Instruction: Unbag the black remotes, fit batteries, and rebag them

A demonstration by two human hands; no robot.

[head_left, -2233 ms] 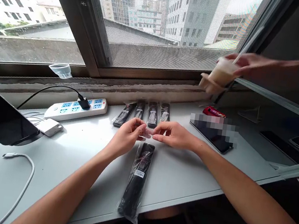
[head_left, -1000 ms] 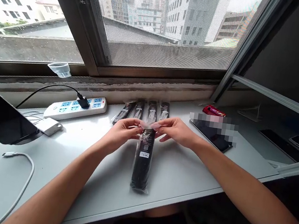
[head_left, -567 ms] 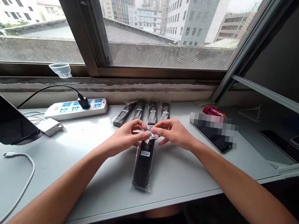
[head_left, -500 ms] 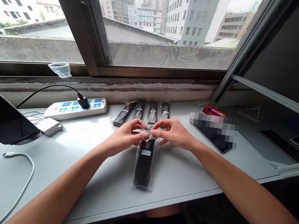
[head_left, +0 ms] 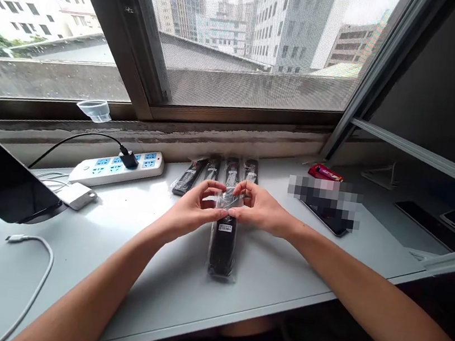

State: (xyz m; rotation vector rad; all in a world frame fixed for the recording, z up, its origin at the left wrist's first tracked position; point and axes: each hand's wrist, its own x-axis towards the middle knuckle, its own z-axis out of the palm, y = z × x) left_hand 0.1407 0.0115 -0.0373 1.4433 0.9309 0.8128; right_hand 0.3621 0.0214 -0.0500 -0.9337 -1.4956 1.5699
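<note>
A long black item [head_left: 222, 251] in a clear plastic bag [head_left: 232, 273] lies lengthwise in front of me, with a white barcode label [head_left: 225, 228] on it. My left hand [head_left: 199, 203] pinches the far part of the bag from the left side, thumb and fingers closed on the plastic. From the right, my right hand [head_left: 254, 208] grips the same part, its thumb tip meeting the left thumb. Just beyond my hands, several similar bagged black items [head_left: 189, 176] lie side by side. My fingers partly cover the bag's far end.
A white power strip [head_left: 117, 169] with a black plug [head_left: 129, 159] sits back left. Nearer are a white charger [head_left: 77, 195], a white cable [head_left: 47, 264] and a tilted dark-screened device [head_left: 6, 179]. At right lie a phone [head_left: 327, 213] and a red packet [head_left: 325, 172], before a metal frame [head_left: 428, 153].
My thumbs have come together on the bag, and my fingers have spread along its far part. The bag's crumpled far end looks straighter. The view has shifted slightly.
</note>
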